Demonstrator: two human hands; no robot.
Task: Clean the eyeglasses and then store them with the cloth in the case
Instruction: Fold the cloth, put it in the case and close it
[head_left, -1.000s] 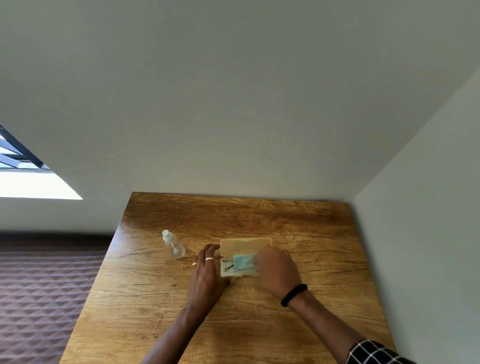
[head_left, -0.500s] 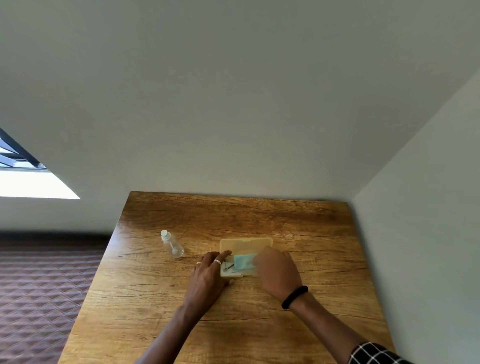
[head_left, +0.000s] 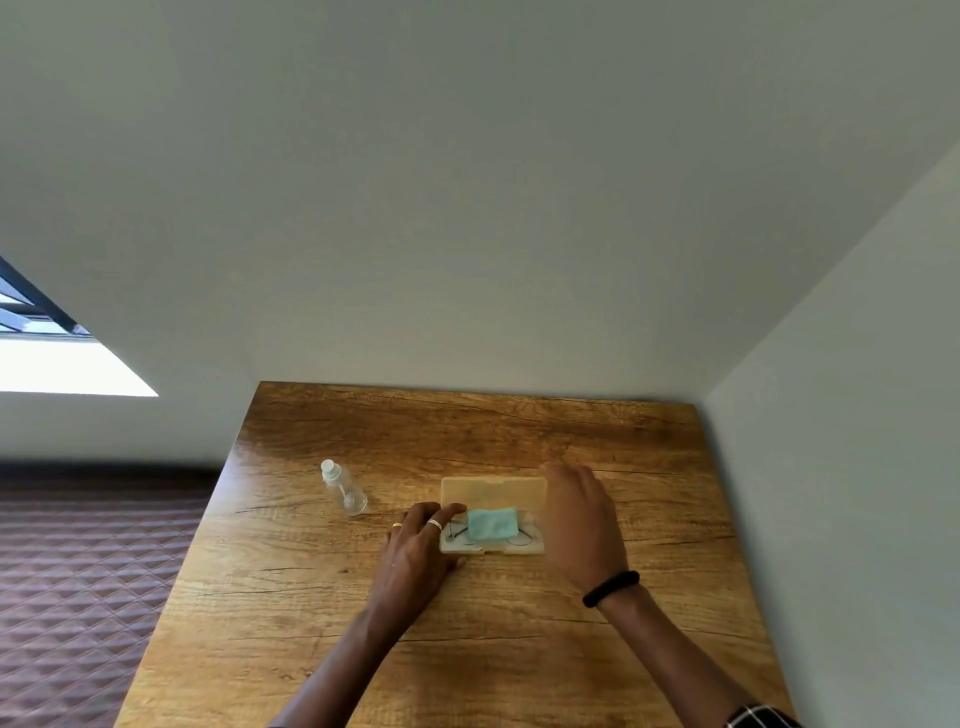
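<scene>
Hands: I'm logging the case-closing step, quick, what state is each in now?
Left hand: open, fingers resting on the case's left end.
Right hand: open, holding nothing, beside the case's right end.

Spray bottle (head_left: 343, 489) on wooden table (head_left: 467, 431)
</scene>
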